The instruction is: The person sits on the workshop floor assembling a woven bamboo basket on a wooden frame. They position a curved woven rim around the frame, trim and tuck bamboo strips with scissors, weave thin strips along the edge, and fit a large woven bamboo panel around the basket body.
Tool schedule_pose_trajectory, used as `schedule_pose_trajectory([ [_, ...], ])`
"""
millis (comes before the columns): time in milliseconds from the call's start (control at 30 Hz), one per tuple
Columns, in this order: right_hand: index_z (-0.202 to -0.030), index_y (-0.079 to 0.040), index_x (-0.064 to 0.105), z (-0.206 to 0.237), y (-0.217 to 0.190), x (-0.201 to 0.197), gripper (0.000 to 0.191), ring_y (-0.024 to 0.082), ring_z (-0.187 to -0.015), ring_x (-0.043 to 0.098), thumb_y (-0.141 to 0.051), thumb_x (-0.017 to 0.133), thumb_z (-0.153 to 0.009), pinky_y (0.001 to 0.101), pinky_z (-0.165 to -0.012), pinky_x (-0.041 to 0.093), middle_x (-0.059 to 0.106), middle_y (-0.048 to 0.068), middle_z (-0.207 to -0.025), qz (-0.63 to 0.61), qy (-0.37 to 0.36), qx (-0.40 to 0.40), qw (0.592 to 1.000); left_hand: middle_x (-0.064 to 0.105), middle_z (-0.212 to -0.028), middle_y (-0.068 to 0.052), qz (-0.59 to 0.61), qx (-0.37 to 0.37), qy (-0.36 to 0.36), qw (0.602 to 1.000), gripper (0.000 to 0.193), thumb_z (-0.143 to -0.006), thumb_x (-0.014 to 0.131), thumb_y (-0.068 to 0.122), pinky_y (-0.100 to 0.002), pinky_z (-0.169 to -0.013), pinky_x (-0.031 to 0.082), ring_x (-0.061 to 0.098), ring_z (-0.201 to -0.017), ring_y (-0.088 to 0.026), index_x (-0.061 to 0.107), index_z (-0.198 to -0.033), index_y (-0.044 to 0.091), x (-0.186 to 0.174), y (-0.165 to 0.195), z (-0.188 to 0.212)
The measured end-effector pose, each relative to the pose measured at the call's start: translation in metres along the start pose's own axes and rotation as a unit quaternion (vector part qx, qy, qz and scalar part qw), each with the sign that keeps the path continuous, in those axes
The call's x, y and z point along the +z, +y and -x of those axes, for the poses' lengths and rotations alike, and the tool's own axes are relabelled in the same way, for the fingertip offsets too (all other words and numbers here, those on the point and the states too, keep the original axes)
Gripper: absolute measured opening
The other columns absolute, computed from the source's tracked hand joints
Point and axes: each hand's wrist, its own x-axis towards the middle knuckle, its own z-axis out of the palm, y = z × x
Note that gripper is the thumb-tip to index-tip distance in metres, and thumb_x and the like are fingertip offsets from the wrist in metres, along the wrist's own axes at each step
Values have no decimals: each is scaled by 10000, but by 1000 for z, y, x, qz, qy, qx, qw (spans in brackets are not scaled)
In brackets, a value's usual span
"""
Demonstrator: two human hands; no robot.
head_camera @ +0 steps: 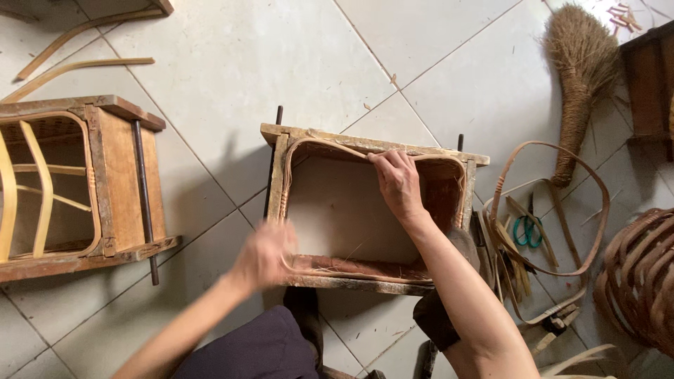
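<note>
The cane strip [365,151] lies along the far rail of the wooden frame mould [309,135] on the tiled floor [232,63], its long axis running left to right across me. My right hand [398,184] is the nearer one, its grip pinching the strip against that rail. My left hand [263,254] is at the near left corner, blurred, so I cannot tell its grip. Green-handled scissors [523,230] lie well off right.

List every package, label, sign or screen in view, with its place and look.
None in view: no package, label, sign or screen. The hands work at an unmarked wooden frame mould holding a bent cane strip on a plain tiled floor.
</note>
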Motion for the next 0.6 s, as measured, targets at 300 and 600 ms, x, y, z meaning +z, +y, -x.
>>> schedule_pose_trajectory([
  [300, -1093, -78, 739, 8, -4, -7, 199, 266, -902, 632, -13, 710, -907, 406, -820, 497, 688, 50, -949, -21, -28, 4, 999, 579, -711, 18, 381, -443, 26, 812, 391, -758, 923, 264, -245, -501, 449, 511, -594, -79, 571, -799, 98, -11, -115, -117],
  [600, -1068, -93, 753, 13, -7, -2, 306, 293, -910, 620, 63, 690, -813, 431, -831, 504, 674, 69, -925, 14, -19, 3, 1000, 686, -888, -64, 121, -286, 67, 948, 168, -763, 806, 93, -399, -678, 545, 648, -801, -236, 702, -892, 71, -8, -81, -135],
])
